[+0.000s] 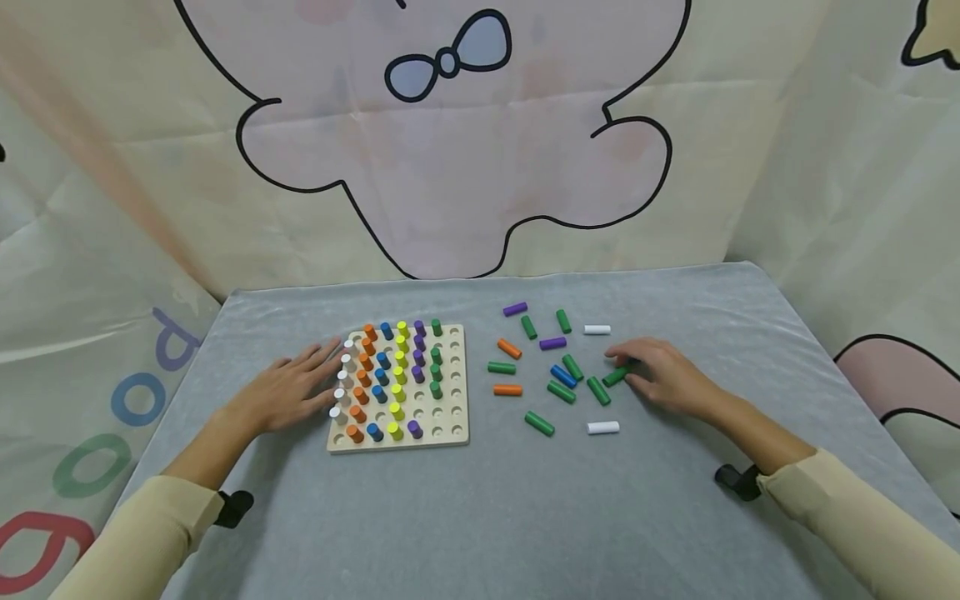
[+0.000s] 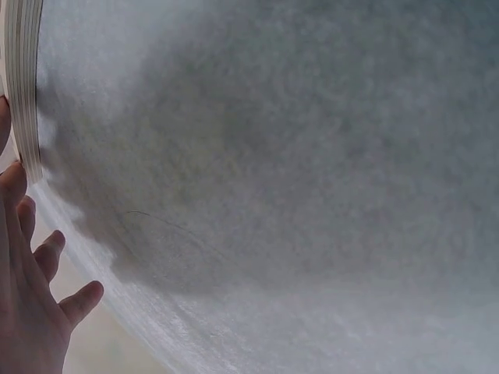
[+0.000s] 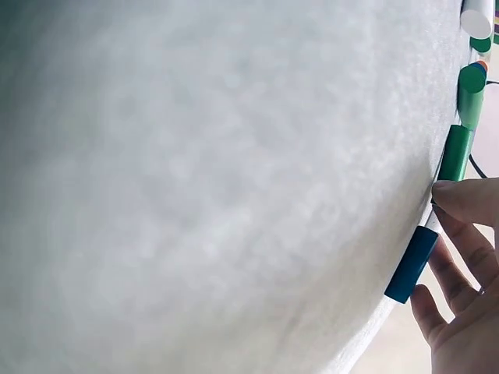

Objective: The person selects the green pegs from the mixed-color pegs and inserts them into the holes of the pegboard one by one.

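A pale wooden pegboard (image 1: 462,400) with rows of coloured pegs lies left of the middle in the head view. My left hand (image 1: 292,387) lies flat with fingers spread against its left edge, beside the white pegs (image 1: 340,394). The layered board edge (image 2: 23,86) shows by those fingers (image 2: 13,181) in the left wrist view. On the right, my right hand (image 1: 671,379) is low over the cloth with bent fingers around a green peg (image 1: 615,377). Its thumb is right at that peg's end, with the index fingertip apart from it.
Loose green pegs (image 1: 539,423), purple pegs (image 1: 552,343), orange pegs (image 1: 507,390), white pegs (image 1: 603,427) and a blue peg (image 1: 563,377) are scattered between the board and my right hand. Grey cloth (image 1: 480,517) covers the table. A printed curtain (image 1: 450,167) hangs behind.
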Available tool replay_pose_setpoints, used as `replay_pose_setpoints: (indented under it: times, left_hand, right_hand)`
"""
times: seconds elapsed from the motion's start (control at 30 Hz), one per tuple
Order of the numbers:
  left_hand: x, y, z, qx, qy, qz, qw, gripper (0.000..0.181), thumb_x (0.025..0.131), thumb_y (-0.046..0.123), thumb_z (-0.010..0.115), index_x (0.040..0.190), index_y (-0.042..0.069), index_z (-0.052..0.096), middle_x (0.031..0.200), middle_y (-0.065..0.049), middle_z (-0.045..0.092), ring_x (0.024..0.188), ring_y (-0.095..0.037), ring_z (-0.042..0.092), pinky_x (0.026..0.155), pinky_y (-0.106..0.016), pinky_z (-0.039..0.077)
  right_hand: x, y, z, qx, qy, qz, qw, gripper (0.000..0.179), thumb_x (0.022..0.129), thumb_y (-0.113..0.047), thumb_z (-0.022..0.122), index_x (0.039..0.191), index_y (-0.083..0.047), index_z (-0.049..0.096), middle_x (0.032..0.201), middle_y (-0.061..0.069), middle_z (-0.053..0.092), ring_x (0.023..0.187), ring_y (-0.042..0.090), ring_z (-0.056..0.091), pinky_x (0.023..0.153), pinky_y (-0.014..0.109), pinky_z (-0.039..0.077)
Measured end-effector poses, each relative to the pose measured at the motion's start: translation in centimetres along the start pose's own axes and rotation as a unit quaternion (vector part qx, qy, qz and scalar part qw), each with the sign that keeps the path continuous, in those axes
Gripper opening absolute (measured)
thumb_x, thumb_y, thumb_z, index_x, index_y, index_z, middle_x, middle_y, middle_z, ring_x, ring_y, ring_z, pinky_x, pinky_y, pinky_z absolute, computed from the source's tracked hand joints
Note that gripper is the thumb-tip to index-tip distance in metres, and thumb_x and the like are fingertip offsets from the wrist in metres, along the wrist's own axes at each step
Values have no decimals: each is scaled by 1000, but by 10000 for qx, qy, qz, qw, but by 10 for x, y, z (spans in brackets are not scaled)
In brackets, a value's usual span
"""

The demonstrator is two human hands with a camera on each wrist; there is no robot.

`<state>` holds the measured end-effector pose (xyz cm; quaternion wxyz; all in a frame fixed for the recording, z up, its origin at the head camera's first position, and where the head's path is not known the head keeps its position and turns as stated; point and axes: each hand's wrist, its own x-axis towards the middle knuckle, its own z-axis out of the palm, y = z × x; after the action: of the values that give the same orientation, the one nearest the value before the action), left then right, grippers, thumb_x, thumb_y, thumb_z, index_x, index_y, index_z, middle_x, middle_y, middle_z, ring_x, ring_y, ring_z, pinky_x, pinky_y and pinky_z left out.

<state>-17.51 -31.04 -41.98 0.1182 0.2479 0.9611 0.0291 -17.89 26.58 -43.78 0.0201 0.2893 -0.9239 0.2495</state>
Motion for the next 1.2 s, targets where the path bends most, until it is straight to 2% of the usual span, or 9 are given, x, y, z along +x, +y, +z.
replay_pose_setpoints:
  times: [0.63, 1.2]
  left_hand:
    - [-8, -3, 3, 104, 248, 216, 9994, 66, 102, 48, 46, 153, 7, 38, 163, -19, 22, 144, -48, 25, 106, -67, 30]
    - [-7, -2, 2, 151, 275, 355, 9989, 64, 102, 49, 47, 151, 8, 43, 162, -19, 25, 144, -46, 28, 104, -65, 34]
  right_hand:
    - [3, -10, -10, 226, 113, 21, 9997, 44, 81, 7, 76, 123, 0, 65, 100, 6, 70, 96, 26, 65, 88, 52, 51]
    - [9, -17, -8, 246, 373, -29, 9990, 43, 80, 4, 78, 121, 0, 65, 96, 3, 72, 91, 22, 68, 81, 48, 55]
